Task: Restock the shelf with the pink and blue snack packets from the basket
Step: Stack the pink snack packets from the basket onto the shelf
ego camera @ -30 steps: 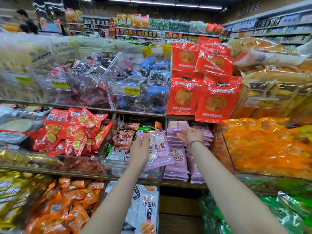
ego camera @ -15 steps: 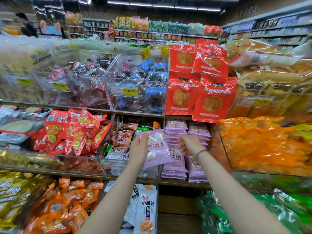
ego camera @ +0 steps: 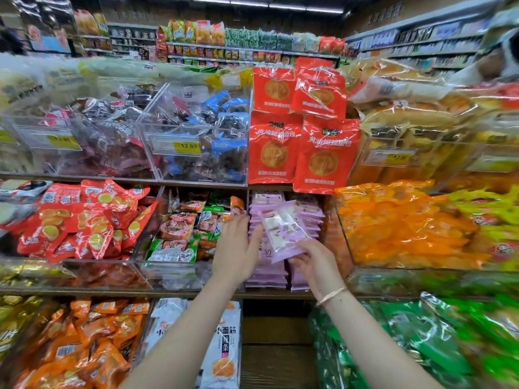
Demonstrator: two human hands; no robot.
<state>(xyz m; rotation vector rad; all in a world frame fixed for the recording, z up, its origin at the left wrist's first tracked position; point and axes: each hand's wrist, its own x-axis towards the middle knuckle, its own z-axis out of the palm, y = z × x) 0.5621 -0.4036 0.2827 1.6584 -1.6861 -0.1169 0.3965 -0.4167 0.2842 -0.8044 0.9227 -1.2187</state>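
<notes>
A pink snack packet (ego camera: 284, 230) with a clear window is tilted in front of the middle shelf. My right hand (ego camera: 316, 263) grips its lower edge from below, palm up. My left hand (ego camera: 235, 248) is beside it with fingers spread, its thumb at the packet's left edge. Behind them, two stacks of the same pink packets (ego camera: 268, 273) fill a shelf compartment up to the shelf above. No blue packets of this kind and no basket are in view.
Red bread bags (ego camera: 325, 153) hang just above the pink compartment. A clear bin of noodle packs (ego camera: 179, 228) is to its left, orange packets (ego camera: 407, 226) to its right. The wooden shelf edge (ego camera: 280, 294) runs below; white bags (ego camera: 222, 346) and green packets (ego camera: 421, 338) lie underneath.
The pink packet has passed from my left hand to my right, moving right and tilting. My right hand dropped from the top of the stack to beneath the packet. My left hand opened.
</notes>
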